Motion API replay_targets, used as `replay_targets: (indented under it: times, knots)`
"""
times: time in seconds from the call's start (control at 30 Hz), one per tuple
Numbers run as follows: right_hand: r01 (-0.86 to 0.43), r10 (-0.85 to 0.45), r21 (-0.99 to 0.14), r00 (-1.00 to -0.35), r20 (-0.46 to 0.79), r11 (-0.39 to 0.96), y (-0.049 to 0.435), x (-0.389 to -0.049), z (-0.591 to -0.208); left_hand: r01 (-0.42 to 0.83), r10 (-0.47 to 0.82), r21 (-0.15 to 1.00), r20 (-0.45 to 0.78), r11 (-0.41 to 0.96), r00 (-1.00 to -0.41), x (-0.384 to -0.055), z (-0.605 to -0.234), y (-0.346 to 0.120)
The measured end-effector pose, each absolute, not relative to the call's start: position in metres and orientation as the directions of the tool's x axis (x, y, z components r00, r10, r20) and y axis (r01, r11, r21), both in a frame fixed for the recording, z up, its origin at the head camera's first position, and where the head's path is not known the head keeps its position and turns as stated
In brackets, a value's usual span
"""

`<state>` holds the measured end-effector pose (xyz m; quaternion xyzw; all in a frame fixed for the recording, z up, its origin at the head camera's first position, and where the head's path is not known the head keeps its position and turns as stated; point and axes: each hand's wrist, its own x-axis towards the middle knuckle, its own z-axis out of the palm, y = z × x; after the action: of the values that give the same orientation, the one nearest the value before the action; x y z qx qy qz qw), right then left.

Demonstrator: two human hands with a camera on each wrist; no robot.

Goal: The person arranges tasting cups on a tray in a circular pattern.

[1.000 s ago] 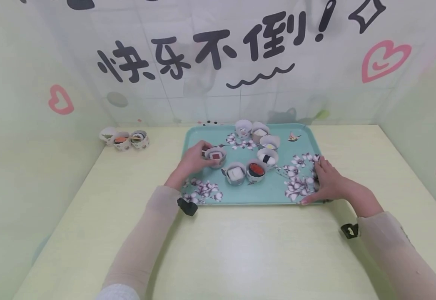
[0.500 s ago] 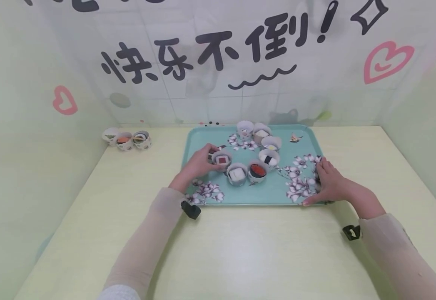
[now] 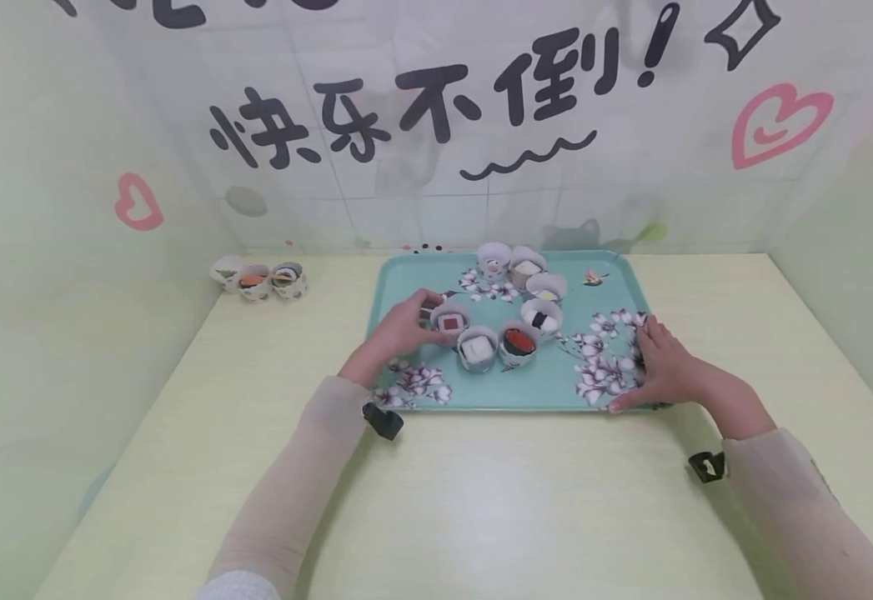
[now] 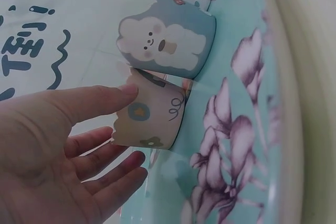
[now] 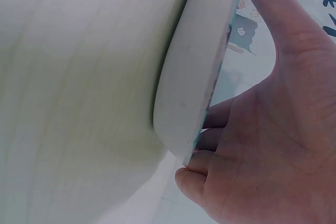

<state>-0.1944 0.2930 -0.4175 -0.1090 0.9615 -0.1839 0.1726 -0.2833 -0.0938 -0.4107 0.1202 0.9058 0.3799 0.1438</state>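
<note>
My left hand [image 3: 400,327] holds a small paper cup [image 3: 449,323] on the left side of the turquoise tray [image 3: 519,396]. A white piece with a dark red square sits in that cup. In the left wrist view the thumb lies at the rim of the cup [image 4: 155,111] and the fingers come round its other side. Beside it stands a cup [image 3: 477,350] with a white block, followed by a cup [image 3: 519,343] with a red-topped sushi piece. My right hand [image 3: 664,367] grips the tray's near right corner, thumb on the front edge, fingers along the right edge.
Several more paper cups, such as one with a black-banded white piece [image 3: 541,318], curve toward the tray's back. Three cups, among them one with an orange-topped piece [image 3: 254,283], stand on the table [image 3: 481,500] at the far left. A printed wall sheet [image 3: 421,167] hangs behind.
My left hand has brought its cup a little to the right, up against the cup with the white block. The right hand stays at the tray corner. The head view has shifted slightly.
</note>
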Motion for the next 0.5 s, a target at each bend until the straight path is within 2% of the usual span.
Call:
replay_targets:
  times: [0.5]
  knots:
    - [-0.145, -0.276, -0.394, -0.914, -0.299, 0.908, 0.292, -0.195, -0.419, 0.134, 0.308, 0.765, -0.088, 0.63, -0.947, -0.285, -0.404, -0.127]
